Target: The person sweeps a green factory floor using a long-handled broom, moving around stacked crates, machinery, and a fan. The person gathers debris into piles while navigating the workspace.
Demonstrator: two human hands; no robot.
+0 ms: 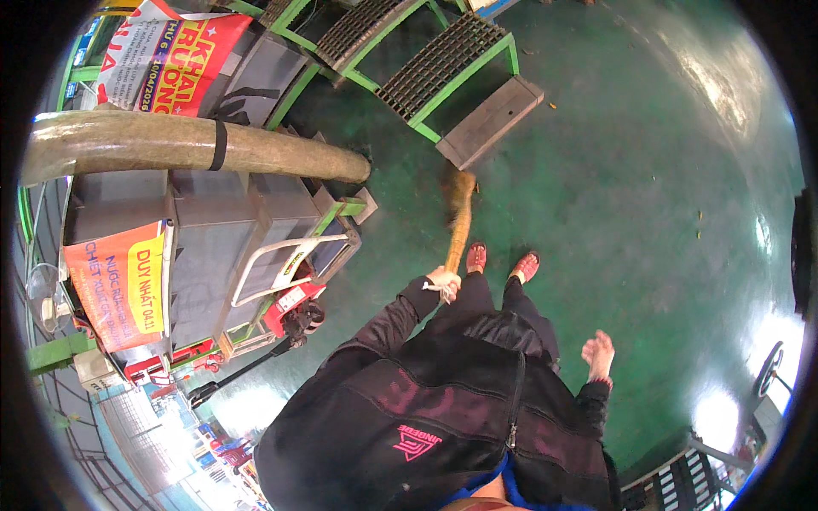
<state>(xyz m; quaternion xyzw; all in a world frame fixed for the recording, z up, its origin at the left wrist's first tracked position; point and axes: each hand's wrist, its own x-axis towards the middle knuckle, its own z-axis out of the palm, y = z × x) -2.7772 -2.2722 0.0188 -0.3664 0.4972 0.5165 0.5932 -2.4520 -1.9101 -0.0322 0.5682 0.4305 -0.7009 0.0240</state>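
My left hand [442,283] is closed around the yellow handle of a straw broom [461,228], with something white at the wrist. The broom reaches away from me over the green floor [596,196]. Its brownish far end looks blurred and is near the wooden block [490,123] at the foot of the steps. To the right of my body, my right hand [599,353] hangs free, its fingers loosely bent and partly apart, with nothing in it. Both my feet, in red sandals [527,266], stand on the floor just right of the broom.
Green-framed steps [443,68] with grated treads stand ahead. On the left are a long tan tube [281,152] with a black strap, grey metal tanks [213,221], an orange banner [115,285] and a red machine [290,307]. A dark slatted rack [682,490] is at lower right.
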